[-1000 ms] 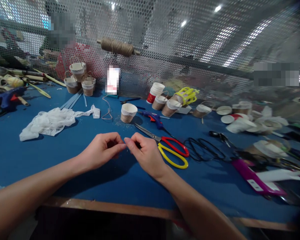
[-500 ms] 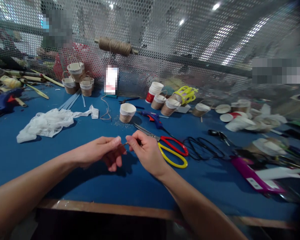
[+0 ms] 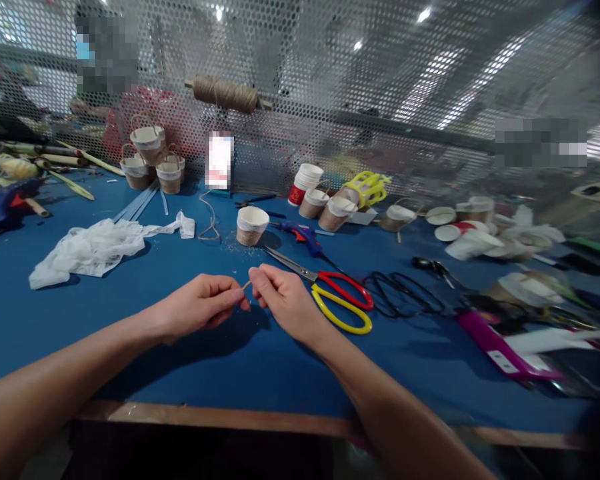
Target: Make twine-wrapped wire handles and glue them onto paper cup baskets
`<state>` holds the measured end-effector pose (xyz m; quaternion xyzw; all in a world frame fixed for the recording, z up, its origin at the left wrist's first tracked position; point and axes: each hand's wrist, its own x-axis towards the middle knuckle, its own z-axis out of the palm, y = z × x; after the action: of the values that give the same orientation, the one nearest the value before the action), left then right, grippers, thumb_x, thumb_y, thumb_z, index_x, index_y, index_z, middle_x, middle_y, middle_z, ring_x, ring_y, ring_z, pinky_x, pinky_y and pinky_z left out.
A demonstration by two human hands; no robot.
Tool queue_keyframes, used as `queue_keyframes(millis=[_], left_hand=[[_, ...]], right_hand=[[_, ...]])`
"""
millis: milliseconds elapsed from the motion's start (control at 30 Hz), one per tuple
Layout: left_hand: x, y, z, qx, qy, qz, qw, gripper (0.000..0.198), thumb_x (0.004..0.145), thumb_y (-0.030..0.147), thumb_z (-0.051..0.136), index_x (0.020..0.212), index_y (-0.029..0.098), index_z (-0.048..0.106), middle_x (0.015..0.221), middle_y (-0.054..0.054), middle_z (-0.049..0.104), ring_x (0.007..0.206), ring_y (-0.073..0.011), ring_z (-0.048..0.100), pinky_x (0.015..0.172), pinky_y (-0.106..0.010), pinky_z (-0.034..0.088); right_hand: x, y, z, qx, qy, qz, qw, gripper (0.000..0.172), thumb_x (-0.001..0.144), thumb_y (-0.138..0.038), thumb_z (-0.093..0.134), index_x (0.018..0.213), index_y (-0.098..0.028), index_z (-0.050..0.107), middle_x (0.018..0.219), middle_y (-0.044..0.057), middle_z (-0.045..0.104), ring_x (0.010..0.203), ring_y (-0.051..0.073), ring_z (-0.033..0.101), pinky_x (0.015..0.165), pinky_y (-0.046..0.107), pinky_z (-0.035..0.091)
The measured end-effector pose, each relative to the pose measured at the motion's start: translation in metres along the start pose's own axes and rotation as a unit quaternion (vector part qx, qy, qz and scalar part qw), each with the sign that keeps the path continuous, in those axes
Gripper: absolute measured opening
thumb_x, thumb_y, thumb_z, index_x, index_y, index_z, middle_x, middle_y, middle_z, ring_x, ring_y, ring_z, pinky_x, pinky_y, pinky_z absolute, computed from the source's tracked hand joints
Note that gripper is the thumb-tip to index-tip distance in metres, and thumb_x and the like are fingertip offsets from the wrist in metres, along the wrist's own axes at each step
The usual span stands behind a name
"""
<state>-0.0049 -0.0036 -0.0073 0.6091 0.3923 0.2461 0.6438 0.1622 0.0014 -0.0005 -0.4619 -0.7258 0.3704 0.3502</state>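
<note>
My left hand (image 3: 203,308) and my right hand (image 3: 283,300) meet over the blue table (image 3: 260,360), fingertips almost touching. Both are pinched on a short thin piece of tan twine (image 3: 247,285) stretched between them. Just right of my right hand lie scissors with red and yellow handles (image 3: 337,300), blades pointing toward a twine-wrapped paper cup (image 3: 251,225). A blue glue gun (image 3: 303,235) lies behind the scissors.
A crumpled white plastic bag (image 3: 97,245) lies at left. Several wrapped cups (image 3: 153,157) stand at the back by the perforated metal screen (image 3: 330,87), where a twine spool (image 3: 225,93) hangs. Black cord (image 3: 400,297), a pink box (image 3: 505,347) and clutter fill the right. A person sits behind the screen.
My left hand opened its lower fingers briefly, then closed back into a pinch. Both hands stayed in place at the twine; the view drifted slightly.
</note>
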Motion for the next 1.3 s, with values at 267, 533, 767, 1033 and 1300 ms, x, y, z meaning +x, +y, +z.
queue_keyframes(millis=[267, 533, 767, 1033, 1300], left_hand=[[-0.001, 0.002, 0.001, -0.06, -0.032, -0.027, 0.997, 0.03, 0.082, 0.042, 0.042, 0.075, 0.016, 0.053, 0.045, 0.007, 0.037, 0.037, -0.0044, 0.023, 0.037, -0.018, 0.015], [0.001, -0.001, -0.003, -0.132, -0.037, -0.032, 0.99, 0.028, 0.083, 0.039, 0.043, 0.077, 0.015, 0.055, 0.043, 0.007, 0.039, 0.035, -0.0036, 0.023, 0.035, -0.017, 0.014], [0.003, -0.003, -0.004, -0.176, -0.031, -0.035, 0.983, 0.025, 0.084, 0.035, 0.043, 0.077, 0.014, 0.055, 0.042, 0.007, 0.04, 0.033, -0.0026, 0.024, 0.034, -0.016, 0.015], [0.003, -0.003, 0.001, -0.151, -0.014, -0.03, 0.988, 0.026, 0.084, 0.038, 0.043, 0.076, 0.015, 0.053, 0.042, 0.007, 0.04, 0.034, -0.0029, 0.026, 0.034, -0.015, 0.017], [0.005, -0.006, 0.001, -0.151, -0.007, -0.024, 0.988, 0.026, 0.083, 0.038, 0.045, 0.074, 0.015, 0.052, 0.042, 0.007, 0.041, 0.033, -0.0027, 0.028, 0.034, -0.015, 0.017]], right_hand=[[0.0, 0.003, 0.0, 0.106, -0.027, 0.062, 0.992, 0.046, 0.081, -0.052, 0.04, 0.053, -0.017, 0.048, 0.043, -0.003, 0.048, 0.037, 0.006, 0.04, 0.038, 0.019, 0.03], [0.006, 0.01, -0.004, 0.154, 0.015, 0.065, 0.986, 0.026, 0.079, -0.038, 0.051, 0.068, -0.015, 0.056, 0.058, 0.0, 0.059, 0.048, 0.007, 0.051, 0.044, 0.02, 0.04], [0.004, 0.004, -0.004, 0.162, -0.002, 0.031, 0.986, 0.018, 0.081, -0.027, 0.05, 0.085, -0.014, 0.061, 0.075, 0.003, 0.064, 0.06, 0.009, 0.056, 0.058, 0.024, 0.046], [0.001, 0.004, 0.002, 0.167, -0.005, 0.05, 0.985, 0.015, 0.076, -0.027, 0.055, 0.078, -0.013, 0.059, 0.063, 0.002, 0.061, 0.059, 0.011, 0.056, 0.057, 0.025, 0.045], [0.002, 0.004, 0.003, 0.178, -0.001, 0.046, 0.983, 0.013, 0.076, -0.023, 0.054, 0.08, -0.012, 0.059, 0.063, 0.001, 0.062, 0.059, 0.01, 0.056, 0.057, 0.024, 0.045]])
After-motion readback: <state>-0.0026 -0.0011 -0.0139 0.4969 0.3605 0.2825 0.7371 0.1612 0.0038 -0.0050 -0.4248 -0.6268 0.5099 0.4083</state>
